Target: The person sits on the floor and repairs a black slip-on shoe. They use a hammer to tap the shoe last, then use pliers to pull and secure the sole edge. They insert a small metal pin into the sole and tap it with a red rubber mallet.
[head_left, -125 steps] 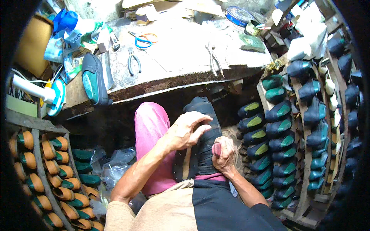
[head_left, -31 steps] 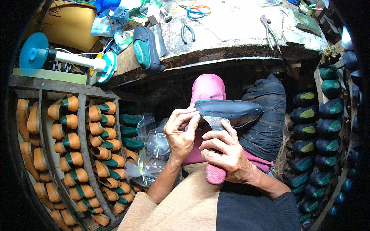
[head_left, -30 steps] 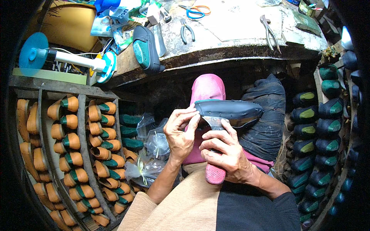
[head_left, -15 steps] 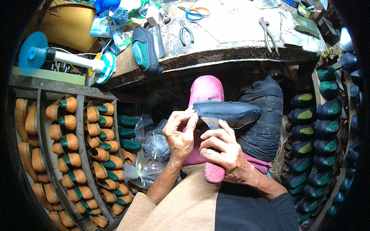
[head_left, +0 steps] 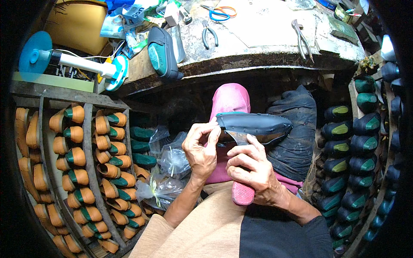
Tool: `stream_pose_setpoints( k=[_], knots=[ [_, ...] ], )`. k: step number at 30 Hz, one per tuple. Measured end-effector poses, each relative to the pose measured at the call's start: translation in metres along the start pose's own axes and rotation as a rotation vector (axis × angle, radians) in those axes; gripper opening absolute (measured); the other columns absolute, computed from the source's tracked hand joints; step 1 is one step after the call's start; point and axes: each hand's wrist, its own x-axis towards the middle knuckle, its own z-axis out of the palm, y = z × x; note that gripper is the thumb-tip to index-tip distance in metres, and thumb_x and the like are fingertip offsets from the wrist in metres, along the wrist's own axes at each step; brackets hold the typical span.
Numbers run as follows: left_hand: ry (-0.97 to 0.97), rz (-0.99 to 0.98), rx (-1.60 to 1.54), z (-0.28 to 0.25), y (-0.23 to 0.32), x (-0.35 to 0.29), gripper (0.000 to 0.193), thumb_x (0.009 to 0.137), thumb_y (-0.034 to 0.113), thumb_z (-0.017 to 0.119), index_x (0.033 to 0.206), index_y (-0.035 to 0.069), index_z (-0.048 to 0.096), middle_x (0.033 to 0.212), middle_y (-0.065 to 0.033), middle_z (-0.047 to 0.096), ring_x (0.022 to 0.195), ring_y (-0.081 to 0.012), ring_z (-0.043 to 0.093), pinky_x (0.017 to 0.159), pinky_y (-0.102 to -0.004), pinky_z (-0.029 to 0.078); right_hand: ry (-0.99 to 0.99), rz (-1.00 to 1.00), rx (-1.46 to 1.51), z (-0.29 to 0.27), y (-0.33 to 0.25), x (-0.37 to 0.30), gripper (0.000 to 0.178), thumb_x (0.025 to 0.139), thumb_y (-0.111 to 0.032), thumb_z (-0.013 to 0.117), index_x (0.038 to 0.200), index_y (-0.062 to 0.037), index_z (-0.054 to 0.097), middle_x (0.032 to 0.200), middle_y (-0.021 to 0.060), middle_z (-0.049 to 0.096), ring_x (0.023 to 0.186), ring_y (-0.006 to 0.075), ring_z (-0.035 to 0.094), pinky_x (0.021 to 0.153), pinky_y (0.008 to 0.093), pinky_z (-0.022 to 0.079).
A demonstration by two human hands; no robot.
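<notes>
A dark shoe (head_left: 258,124) with a teal patch lies on its side across my lap, toe to the right. At its left end my left hand (head_left: 201,148) is closed, with thumb and fingertips pinching the shoe's edge. My right hand (head_left: 254,170) wraps round a tool with a pink textured handle (head_left: 243,193). Its flared, flat metal end (head_left: 237,136) meets the lower edge of the shoe, close to my left fingertips. Whether it is a blade or a hammer head I cannot tell.
Ahead is a worn workbench (head_left: 266,60) with scissors (head_left: 218,13), pliers (head_left: 209,34), pincers (head_left: 303,39) and another shoe (head_left: 161,53). A fan (head_left: 86,64) stands at its left. Racks of orange shoes (head_left: 75,159) line the left; dark shoes (head_left: 365,148) fill the right. Plastic bags (head_left: 173,159) lie beside my left arm.
My right hand and the pink-handled tool have shifted slightly to the right along the shoe. My left hand keeps its pinch, and the view has moved a little.
</notes>
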Motion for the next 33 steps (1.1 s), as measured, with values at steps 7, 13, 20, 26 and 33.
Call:
stream_pose_setpoints(
  k=[7, 13, 20, 26, 33],
  knots=[
    [-0.007, 0.031, 0.054, -0.002, -0.002, 0.002, 0.011, 0.101, -0.004, 0.085, 0.113, -0.003, 0.084, 0.11, -0.0094, 0.081, 0.095, -0.0132, 0.078, 0.083, -0.028, 0.064, -0.025, -0.024, -0.037, 0.004, 0.007, 0.002, 0.03, 0.08, -0.022, 0.082, 0.107, -0.0103, 0.077, 0.117, 0.0061, 0.072, 0.133, 0.0303, 0.068, 0.13, 0.0767, 0.034],
    [-0.003, 0.023, 0.046, -0.001, -0.002, 0.0, 0.011, 0.101, -0.003, 0.085, 0.112, -0.003, 0.084, 0.109, -0.009, 0.081, 0.094, -0.0129, 0.078, 0.083, -0.0281, 0.064, -0.079, -0.042, -0.029, -0.003, 0.01, 0.008, 0.03, 0.08, -0.023, 0.081, 0.107, -0.0107, 0.076, 0.116, 0.0052, 0.071, 0.132, 0.0305, 0.067, 0.129, 0.0758, 0.035],
    [0.033, 0.041, 0.049, -0.001, -0.008, 0.001, 0.009, 0.101, -0.002, 0.085, 0.11, -0.002, 0.085, 0.106, -0.0076, 0.081, 0.088, -0.0111, 0.074, 0.077, -0.0273, 0.06, -0.042, 0.001, -0.084, -0.015, 0.003, 0.012, 0.035, 0.079, -0.026, 0.081, 0.11, -0.0116, 0.077, 0.116, 0.0054, 0.072, 0.132, 0.0308, 0.068, 0.129, 0.0761, 0.035],
    [0.037, 0.002, 0.029, 0.0, -0.006, 0.001, 0.008, 0.102, -0.001, 0.084, 0.11, -0.003, 0.084, 0.106, -0.0067, 0.08, 0.088, -0.011, 0.074, 0.078, -0.0275, 0.06, -0.082, -0.034, -0.068, -0.004, 0.005, 0.012, 0.037, 0.078, -0.027, 0.081, 0.111, -0.0109, 0.077, 0.119, 0.0065, 0.07, 0.133, 0.0313, 0.067, 0.129, 0.0761, 0.036],
    [0.01, -0.064, 0.005, -0.008, -0.01, 0.013, 0.007, 0.106, -0.003, 0.08, 0.112, -0.004, 0.083, 0.118, -0.0116, 0.083, 0.106, -0.0157, 0.077, 0.098, -0.0322, 0.061, 0.007, -0.003, -0.218, -0.014, 0.008, 0.017, 0.038, 0.078, -0.026, 0.081, 0.112, -0.0093, 0.077, 0.115, 0.0087, 0.072, 0.129, 0.033, 0.07, 0.128, 0.074, 0.039]
  ],
)
